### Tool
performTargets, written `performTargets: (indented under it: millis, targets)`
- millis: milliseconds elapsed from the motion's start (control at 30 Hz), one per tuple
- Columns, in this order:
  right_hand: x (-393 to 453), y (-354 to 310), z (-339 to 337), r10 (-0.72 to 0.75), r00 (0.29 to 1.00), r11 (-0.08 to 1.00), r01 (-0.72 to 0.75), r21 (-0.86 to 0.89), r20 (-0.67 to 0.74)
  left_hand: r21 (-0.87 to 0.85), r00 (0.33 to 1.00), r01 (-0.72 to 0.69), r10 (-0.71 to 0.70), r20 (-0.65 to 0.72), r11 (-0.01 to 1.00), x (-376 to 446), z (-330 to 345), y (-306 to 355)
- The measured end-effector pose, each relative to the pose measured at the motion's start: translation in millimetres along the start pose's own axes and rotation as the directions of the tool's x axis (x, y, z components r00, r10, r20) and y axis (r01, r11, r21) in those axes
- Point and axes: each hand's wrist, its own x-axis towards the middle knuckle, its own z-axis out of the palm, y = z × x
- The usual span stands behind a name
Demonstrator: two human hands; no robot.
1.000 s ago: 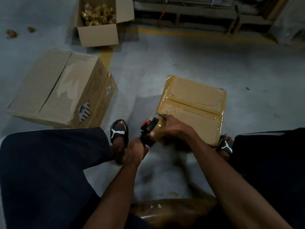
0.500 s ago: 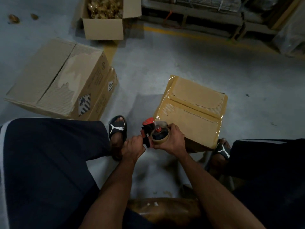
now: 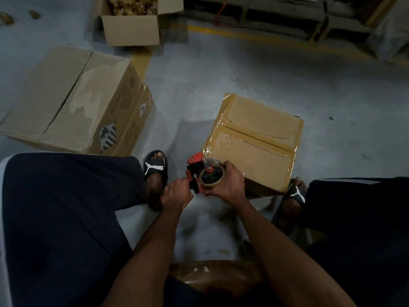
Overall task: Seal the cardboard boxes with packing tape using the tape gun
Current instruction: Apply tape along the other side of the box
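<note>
A red and black tape gun (image 3: 195, 166) with a brown tape roll (image 3: 211, 180) is held above the floor between my knees. My left hand (image 3: 177, 192) grips its handle from the left. My right hand (image 3: 229, 185) is curled round the tape roll on the right side. Just behind the gun stands a small cardboard box (image 3: 256, 138), its top flaps covered with glossy tape along the seam and edges. A larger closed cardboard box (image 3: 70, 100) lies on the floor to the left, its top seam bare.
An open box (image 3: 132, 29) with golden items stands at the back. A yellow floor line (image 3: 254, 37) and dark pallets (image 3: 287, 12) run along the far side. My sandalled feet (image 3: 155, 171) flank the small box. A taped brown surface (image 3: 210, 275) lies under my forearms.
The tape gun came off the small box's near edge and now sits turned with the roll facing up. My right hand shifted from the box edge onto the roll.
</note>
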Motion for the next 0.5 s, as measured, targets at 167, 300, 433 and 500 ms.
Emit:
performTargets:
  millis: [167,300,433,500]
  targets:
    - [0,11,10,-0.038,0.997,0.998,0.042,0.056,-0.072,0.013,1.000,0.000,0.000,-0.004,1.000,-1,1,1]
    - [1,12,14,-0.055,0.993,0.997,0.061,0.053,-0.101,-0.001,1.000,0.007,-0.007,-0.005,1.000,1,3,-1]
    - [1,5,17,-0.055,0.991,0.998,0.057,0.007,-0.124,-0.047,1.000,0.028,-0.028,0.006,0.999,1,5,-3]
    - [1,1,20,-0.050,0.991,0.999,0.049,-0.010,-0.122,-0.072,0.999,0.041,-0.040,0.016,0.997,0,4,-1]
